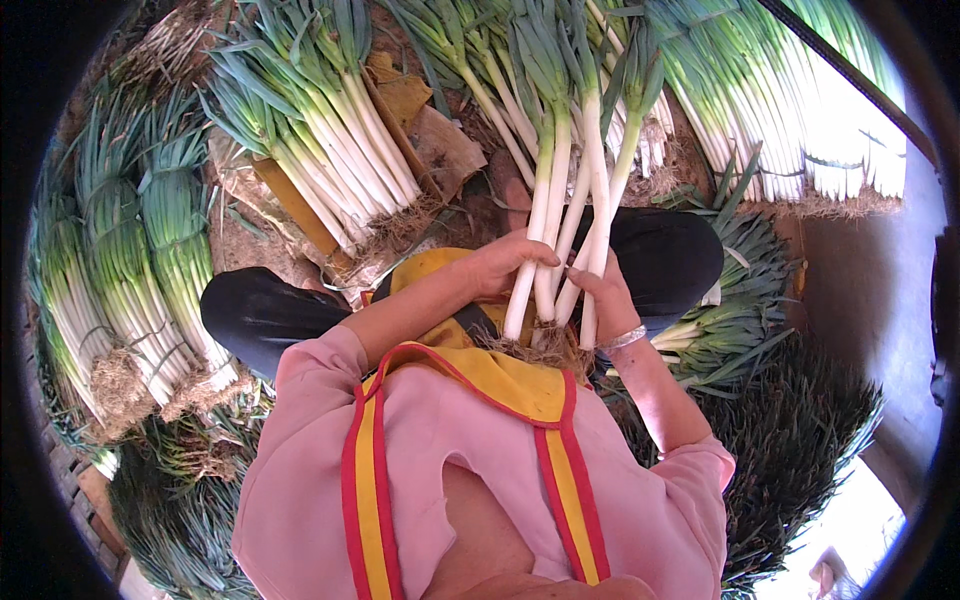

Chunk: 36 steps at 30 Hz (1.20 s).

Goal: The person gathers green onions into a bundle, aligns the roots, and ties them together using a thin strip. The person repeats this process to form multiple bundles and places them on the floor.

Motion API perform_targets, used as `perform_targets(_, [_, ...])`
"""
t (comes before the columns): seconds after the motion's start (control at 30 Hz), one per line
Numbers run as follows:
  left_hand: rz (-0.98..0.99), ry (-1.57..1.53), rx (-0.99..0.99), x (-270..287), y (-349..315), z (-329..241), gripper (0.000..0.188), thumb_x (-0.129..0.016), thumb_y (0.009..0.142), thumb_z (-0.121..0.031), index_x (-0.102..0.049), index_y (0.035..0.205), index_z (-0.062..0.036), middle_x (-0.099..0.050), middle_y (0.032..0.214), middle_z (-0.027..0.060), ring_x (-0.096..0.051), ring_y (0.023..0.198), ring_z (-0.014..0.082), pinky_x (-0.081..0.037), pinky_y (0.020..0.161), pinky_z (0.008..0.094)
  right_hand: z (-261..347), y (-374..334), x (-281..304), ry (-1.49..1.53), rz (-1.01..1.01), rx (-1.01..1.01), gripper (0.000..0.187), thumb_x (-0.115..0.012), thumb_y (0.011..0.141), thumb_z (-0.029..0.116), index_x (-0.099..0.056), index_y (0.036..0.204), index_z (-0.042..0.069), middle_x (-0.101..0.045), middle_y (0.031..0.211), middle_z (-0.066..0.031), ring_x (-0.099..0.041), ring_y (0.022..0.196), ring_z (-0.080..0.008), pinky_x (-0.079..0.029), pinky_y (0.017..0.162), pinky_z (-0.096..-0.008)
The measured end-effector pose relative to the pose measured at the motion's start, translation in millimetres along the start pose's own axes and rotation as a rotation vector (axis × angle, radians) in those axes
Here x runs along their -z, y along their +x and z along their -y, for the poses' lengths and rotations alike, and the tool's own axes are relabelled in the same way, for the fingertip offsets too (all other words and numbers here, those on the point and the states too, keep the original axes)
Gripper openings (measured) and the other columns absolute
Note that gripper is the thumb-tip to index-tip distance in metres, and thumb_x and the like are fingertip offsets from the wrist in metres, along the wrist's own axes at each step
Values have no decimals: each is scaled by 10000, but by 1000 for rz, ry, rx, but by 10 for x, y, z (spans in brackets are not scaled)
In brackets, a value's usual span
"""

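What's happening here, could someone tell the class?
A person in a pink top has both hands round a few long green onions, the left hand and right hand close together on the white stems. The leaves point away from the person, and the roots are at the near end. Further left lies a larger pile, with tied bundles beyond it; more bundles lie at the upper right.
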State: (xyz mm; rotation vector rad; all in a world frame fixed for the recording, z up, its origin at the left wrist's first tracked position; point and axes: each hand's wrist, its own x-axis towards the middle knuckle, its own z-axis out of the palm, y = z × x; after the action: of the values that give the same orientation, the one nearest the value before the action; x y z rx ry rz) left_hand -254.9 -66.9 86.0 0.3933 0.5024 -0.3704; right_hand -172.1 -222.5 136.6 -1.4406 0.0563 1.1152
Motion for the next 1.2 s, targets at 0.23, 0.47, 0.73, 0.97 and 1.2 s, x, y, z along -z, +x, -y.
perform_targets(0.23, [-13,185,-68,-219,-100,80,495,-543,694,-13,-454,1181,-6,-561,999,120,-577,917,221,-481,837,327,22,140,-267,240,-184,175,475,-409,955,223,-253,1365,38,-464,1216,-153,-509,1054,-232,-430,894,-336])
perform_targets(0.47, [-67,48,-179,-372,-122,121,629,-642,789,-110,-307,1319,-66,-513,1097,97,-529,1033,214,-453,871,346,-265,238,-152,-161,-172,227,486,-510,886,79,-341,1341,67,-503,1193,-157,-521,1018,-198,-436,872,-302])
perform_targets(0.73, [-44,145,-122,-409,-382,-246,704,-587,722,-19,-255,1342,-63,-515,995,152,-605,775,260,-548,678,385,83,834,-169,98,-256,274,596,-518,920,315,-267,1323,-46,-593,936,-109,-558,804,-158,-473,699,-291])
perform_targets(0.97, [-41,276,-97,-373,-688,-329,756,-623,712,-55,-250,1369,-79,-494,1065,126,-568,909,229,-519,777,355,102,957,-384,-135,-140,316,302,-489,870,150,-501,1058,-86,-595,912,-130,-577,797,-180,-474,700,-303])
perform_targets(1.2, [4,153,-68,-371,-636,-180,707,-641,719,-32,-290,1331,-80,-505,1027,108,-564,941,225,-506,802,343,-86,721,-357,-282,-178,337,404,-489,883,164,-427,1192,-89,-563,1059,-192,-565,919,-221,-455,804,-325])
